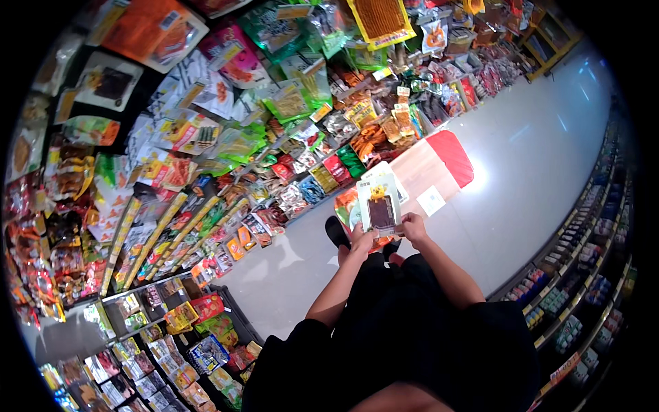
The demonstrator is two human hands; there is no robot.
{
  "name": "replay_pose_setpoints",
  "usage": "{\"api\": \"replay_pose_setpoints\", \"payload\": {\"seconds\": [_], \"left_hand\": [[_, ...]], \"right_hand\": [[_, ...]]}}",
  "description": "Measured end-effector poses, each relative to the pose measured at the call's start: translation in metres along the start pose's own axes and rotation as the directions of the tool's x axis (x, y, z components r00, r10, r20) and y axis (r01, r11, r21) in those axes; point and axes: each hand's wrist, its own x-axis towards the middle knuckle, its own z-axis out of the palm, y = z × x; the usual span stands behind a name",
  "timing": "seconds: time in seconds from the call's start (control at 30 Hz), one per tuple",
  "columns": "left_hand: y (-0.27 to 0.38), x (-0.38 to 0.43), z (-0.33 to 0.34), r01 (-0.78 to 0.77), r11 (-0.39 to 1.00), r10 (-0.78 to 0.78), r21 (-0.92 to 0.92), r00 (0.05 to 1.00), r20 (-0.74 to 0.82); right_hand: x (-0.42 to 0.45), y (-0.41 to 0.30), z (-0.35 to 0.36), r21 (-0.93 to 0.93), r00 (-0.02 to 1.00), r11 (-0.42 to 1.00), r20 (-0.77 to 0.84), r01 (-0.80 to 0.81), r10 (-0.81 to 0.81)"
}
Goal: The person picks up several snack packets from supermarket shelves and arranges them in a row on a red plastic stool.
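Observation:
A pale snack packet (379,203) with a dark brown product and a yellow cartoon figure on its front is held between both hands. My left hand (363,240) grips its lower left corner, and my right hand (412,227) grips the lower right corner. Behind it, another pale packet (404,194) is partly hidden. Beneath the packets is a low wood-topped stand (422,165) with a red end (453,157) and a white card (430,201) on its near edge. Colourful packaging (348,204) shows just left of the held packet.
Hanging snack packets (288,98) and divided bins (337,167) line the far side. At lower left stands a rack of packets (180,350); curved shelves of small goods (571,288) run along the right. Grey floor (535,139) lies between. A dark shoe (336,230) is beside the stand.

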Motion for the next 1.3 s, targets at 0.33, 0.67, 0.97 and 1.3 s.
{"api": "replay_pose_setpoints", "payload": {"seconds": [0.33,0.67,0.97,1.3], "left_hand": [[-0.08,0.046,0.051,0.26,0.962,-0.258,-0.081,0.965,0.036],[-0.065,0.12,0.072,0.25,0.915,-0.221,0.317,0.967,-0.125],[-0.035,0.103,0.01,0.114,0.916,-0.141,0.384,0.989,0.044],[-0.08,0.024,-0.198,0.244,0.929,-0.065,0.277,0.847,-0.528]], "right_hand": [[0.047,0.075,-0.031,-0.116,0.981,0.985,-0.165,-0.126,0.106],[0.167,0.09,-0.038,-0.514,0.952,0.853,-0.207,0.09,-0.225],[0.227,0.129,-0.054,-0.47,0.894,0.881,-0.375,0.047,-0.247],[0.181,0.096,-0.006,-0.615,0.944,0.771,-0.325,-0.166,-0.057]]}}
